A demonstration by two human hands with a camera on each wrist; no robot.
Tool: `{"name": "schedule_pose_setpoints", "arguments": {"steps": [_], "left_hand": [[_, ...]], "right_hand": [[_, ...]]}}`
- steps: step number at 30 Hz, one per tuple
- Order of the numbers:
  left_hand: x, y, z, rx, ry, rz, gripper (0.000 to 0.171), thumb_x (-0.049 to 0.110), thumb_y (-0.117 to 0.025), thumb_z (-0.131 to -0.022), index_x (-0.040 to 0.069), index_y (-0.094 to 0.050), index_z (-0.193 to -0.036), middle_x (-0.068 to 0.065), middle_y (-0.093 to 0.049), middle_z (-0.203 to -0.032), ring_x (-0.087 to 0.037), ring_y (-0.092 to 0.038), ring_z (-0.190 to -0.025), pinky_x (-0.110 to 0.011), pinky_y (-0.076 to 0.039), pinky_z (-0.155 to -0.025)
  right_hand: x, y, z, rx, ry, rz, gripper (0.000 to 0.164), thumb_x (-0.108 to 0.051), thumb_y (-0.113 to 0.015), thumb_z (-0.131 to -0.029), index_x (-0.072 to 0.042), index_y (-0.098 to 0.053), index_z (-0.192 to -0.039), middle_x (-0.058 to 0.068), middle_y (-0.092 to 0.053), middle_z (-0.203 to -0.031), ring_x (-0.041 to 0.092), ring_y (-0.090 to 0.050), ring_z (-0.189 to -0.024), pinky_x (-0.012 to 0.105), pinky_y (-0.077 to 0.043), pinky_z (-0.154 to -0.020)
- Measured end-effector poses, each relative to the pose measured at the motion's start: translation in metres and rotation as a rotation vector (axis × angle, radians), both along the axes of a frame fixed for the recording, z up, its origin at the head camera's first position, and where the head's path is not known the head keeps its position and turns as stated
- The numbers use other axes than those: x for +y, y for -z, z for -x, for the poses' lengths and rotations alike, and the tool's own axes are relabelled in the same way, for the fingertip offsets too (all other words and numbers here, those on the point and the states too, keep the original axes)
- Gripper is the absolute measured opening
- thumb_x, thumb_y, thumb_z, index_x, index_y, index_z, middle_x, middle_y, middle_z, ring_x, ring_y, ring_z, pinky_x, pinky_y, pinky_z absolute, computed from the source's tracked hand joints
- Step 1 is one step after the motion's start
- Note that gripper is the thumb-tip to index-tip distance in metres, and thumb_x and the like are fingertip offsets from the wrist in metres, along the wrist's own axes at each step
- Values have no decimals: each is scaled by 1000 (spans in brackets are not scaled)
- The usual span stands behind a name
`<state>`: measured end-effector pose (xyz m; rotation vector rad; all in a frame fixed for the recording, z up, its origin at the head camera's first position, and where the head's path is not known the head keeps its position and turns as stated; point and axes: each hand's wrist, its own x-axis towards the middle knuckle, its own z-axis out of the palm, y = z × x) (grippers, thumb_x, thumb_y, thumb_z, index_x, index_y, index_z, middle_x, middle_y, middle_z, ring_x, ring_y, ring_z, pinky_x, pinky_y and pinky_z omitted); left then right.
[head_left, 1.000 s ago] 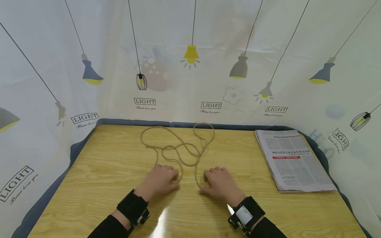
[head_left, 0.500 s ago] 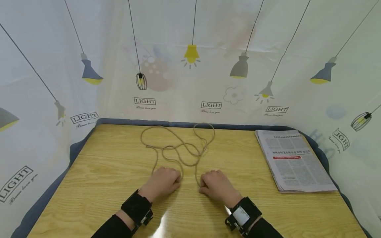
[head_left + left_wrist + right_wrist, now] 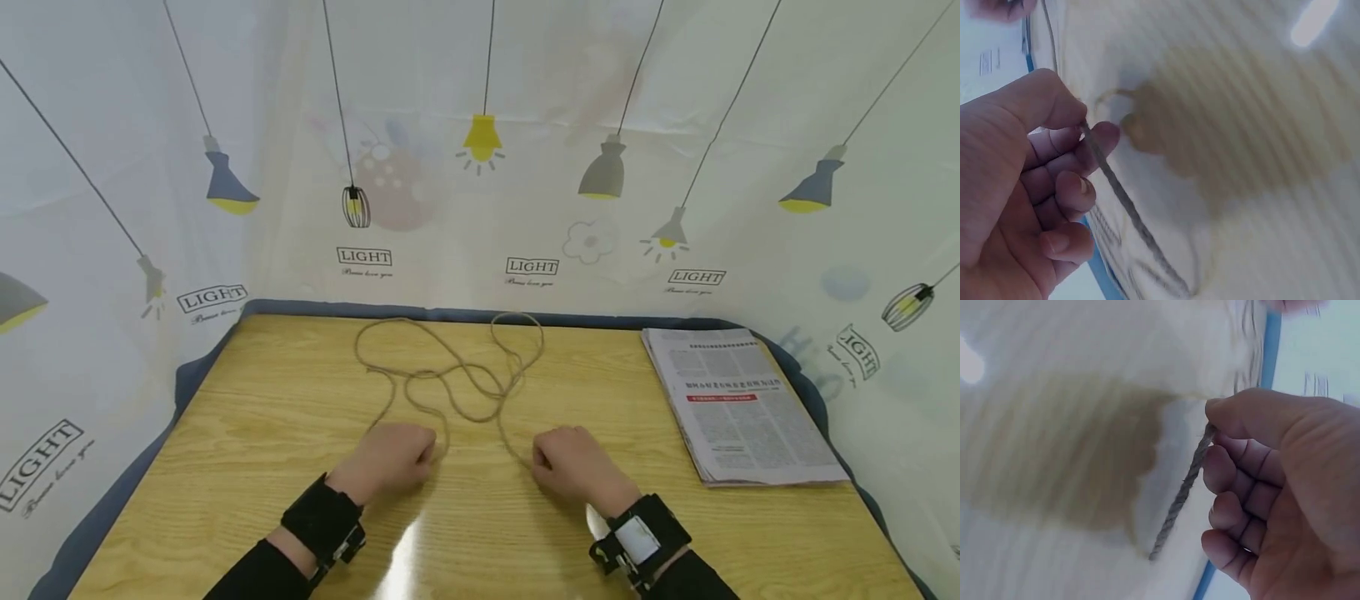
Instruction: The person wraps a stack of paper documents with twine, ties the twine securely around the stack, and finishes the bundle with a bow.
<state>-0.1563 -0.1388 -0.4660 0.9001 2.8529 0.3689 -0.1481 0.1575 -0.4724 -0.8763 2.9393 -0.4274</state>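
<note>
A thin tan twisted rope [image 3: 465, 364] lies in loose, crossing loops on the wooden table. In front of the loops, my left hand [image 3: 386, 458] pinches one strand between thumb and forefinger. In the left wrist view, the rope [image 3: 1124, 194] runs on beyond that pinch, and the other fingers curl in loosely. Further right, my right hand [image 3: 576, 467] grips another strand, which trails back to the pile. A short length of rope [image 3: 1179, 506] sticks out below its thumb and forefinger in the right wrist view and stops in a free tip. Both hands wear black wrist straps.
A stack of newspapers [image 3: 746, 408] lies at the table's right side. White fabric [image 3: 450, 275] printed with lamps surrounds the table [image 3: 262, 467] at the back and sides, with a dark blue border along its edge.
My hands first come slightly closer, then move apart, the left one leftward and the right one rightward. The rope strands near them shift along, while the newspapers stay put.
</note>
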Motion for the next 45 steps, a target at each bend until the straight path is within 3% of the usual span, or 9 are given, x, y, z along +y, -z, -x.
{"name": "schedule_pose_setpoints", "arguments": {"steps": [11, 17, 21, 25, 29, 33, 36, 40, 45], "left_hand": [[-74, -26, 5, -98, -277, 226, 9, 4, -52, -92, 9, -52, -84, -4, -50, -70, -18, -47, -62, -34, -40, -53], [-87, -33, 8, -62, -336, 283, 11, 6, -54, -93, 3, -59, -102, -14, -62, -85, -27, -59, -72, -44, -49, -56], [-72, -25, 21, 60, -362, 206, 18, 12, -57, -92, 1, -59, -106, -16, -64, -90, -31, -61, -73, -45, -50, -57], [-43, -12, 41, 144, -378, 127, 26, 12, -55, -92, 1, -58, -116, -19, -64, -101, -32, -62, -78, -45, -52, -57], [-11, -5, 55, 150, -342, 80, 36, 8, -52, -93, 1, -53, -128, -20, -61, -120, -36, -61, -98, -48, -54, -68], [14, 1, 65, 112, -288, 19, 40, 6, -49, -95, 2, -49, -134, -20, -56, -130, -36, -55, -114, -47, -51, -86], [25, 6, 68, 86, -280, 28, 37, 8, -49, -96, 4, -50, -133, -19, -57, -127, -35, -55, -113, -46, -49, -91], [32, 8, 65, 108, -259, 44, 19, 13, -53, -97, 8, -62, -114, -14, -61, -103, -29, -60, -91, -41, -53, -75], [30, 6, 61, 136, -206, -95, 6, 13, -59, -95, 11, -65, -96, -6, -64, -88, -20, -59, -79, -35, -49, -66]], "right_hand": [[96, -18, 6, -133, 275, -84, 22, -15, -59, -87, -16, -50, -68, -4, -47, -60, 12, -42, -55, 31, -34, -54], [116, -22, 7, -54, 358, -164, 25, -12, -59, -87, -12, -48, -65, -1, -43, -55, 16, -41, -52, 32, -32, -50], [106, -15, 17, -28, 386, -173, 17, -13, -62, -84, -10, -52, -70, 1, -50, -60, 19, -47, -56, 38, -38, -53], [68, -9, 29, 49, 337, -141, 15, -15, -66, -84, -7, -61, -95, 11, -64, -87, 31, -59, -80, 50, -47, -71], [15, -6, 37, 145, 206, -82, 40, -13, -69, -87, -7, -56, -124, 17, -59, -119, 36, -57, -105, 54, -47, -84], [-25, 2, 45, 131, 99, -53, 47, -5, -57, -93, -11, -45, -138, 14, -49, -136, 33, -56, -112, 54, -48, -85], [-38, 8, 48, 91, 100, -56, 38, -5, -51, -96, -12, -49, -134, 12, -55, -127, 31, -58, -108, 52, -48, -85], [-37, 14, 48, 102, 117, -35, 12, -16, -59, -95, -13, -64, -105, 6, -64, -95, 25, -60, -87, 45, -48, -78], [-19, 4, 48, 132, 187, 84, 7, -18, -62, -93, -15, -68, -93, 1, -65, -87, 17, -60, -77, 37, -50, -69]]}}
